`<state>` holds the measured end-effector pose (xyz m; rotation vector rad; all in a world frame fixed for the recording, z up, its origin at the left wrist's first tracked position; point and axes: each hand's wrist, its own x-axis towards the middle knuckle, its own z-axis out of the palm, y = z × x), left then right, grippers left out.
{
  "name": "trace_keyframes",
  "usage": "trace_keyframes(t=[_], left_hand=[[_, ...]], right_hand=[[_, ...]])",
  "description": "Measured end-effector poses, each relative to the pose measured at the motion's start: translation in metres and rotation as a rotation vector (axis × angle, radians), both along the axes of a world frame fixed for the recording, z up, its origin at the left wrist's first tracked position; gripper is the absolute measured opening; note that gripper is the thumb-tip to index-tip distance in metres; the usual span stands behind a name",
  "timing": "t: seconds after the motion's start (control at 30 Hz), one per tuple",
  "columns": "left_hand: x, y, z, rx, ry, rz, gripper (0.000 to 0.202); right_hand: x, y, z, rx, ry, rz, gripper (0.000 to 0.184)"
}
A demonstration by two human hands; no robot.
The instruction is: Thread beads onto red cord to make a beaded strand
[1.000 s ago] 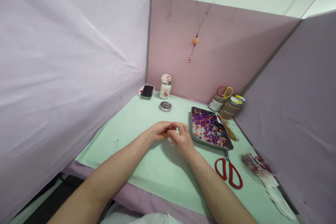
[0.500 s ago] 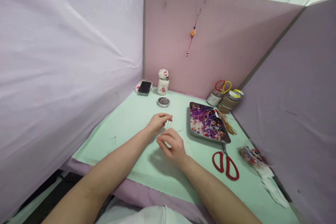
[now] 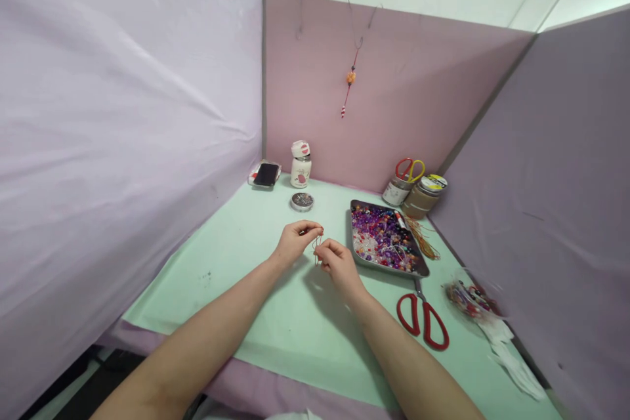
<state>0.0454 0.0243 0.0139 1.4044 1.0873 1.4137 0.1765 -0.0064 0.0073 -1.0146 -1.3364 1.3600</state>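
My left hand point(image 3: 295, 240) pinches a thin reddish cord point(image 3: 316, 260) between thumb and fingertips. Just below and to the right, my right hand point(image 3: 338, 260) is closed with its fingertips on the same cord, which loops down between the two hands. A small dark red spot shows at my left fingertips, too small to name. Both hands are raised over the pale green cloth. The metal tray of beads point(image 3: 388, 269) lies to the right of my right hand, holding purple, clear, red and orange beads.
Red-handled scissors point(image 3: 428, 323) lie by the tray's near edge. Behind stand a white bottle point(image 3: 300, 169), a small round tin point(image 3: 302, 201), a phone point(image 3: 266, 175) and two jars, one holding scissors point(image 3: 395, 191). A beaded string point(image 3: 350, 77) hangs on the pink panel.
My right hand has moved up and right, and its fingertips have come onto the cord near my left hand. The view has tilted slightly upward.
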Motion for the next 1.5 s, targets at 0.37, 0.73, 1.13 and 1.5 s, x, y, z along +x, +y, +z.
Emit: trace_keyframes(t=[0.37, 0.73, 1.13, 1.5], left_hand=[[0.001, -0.004, 0.004, 0.002, 0.064, -0.047, 0.021], [0.0, -0.002, -0.003, 0.079, 0.26, -0.071, 0.02], [0.001, -0.005, 0.001, -0.006, 0.223, -0.195, 0.021], [0.001, -0.005, 0.001, -0.284, 0.13, -0.41, 0.019]], right_hand=[[0.005, 0.007, 0.0, -0.038, 0.087, -0.038, 0.029], [0.012, 0.016, 0.0, -0.093, 0.192, -0.07, 0.033], [0.02, 0.019, 0.008, -0.029, 0.082, -0.079, 0.032], [0.046, 0.035, 0.026, -0.032, 0.582, -0.299, 0.025]])
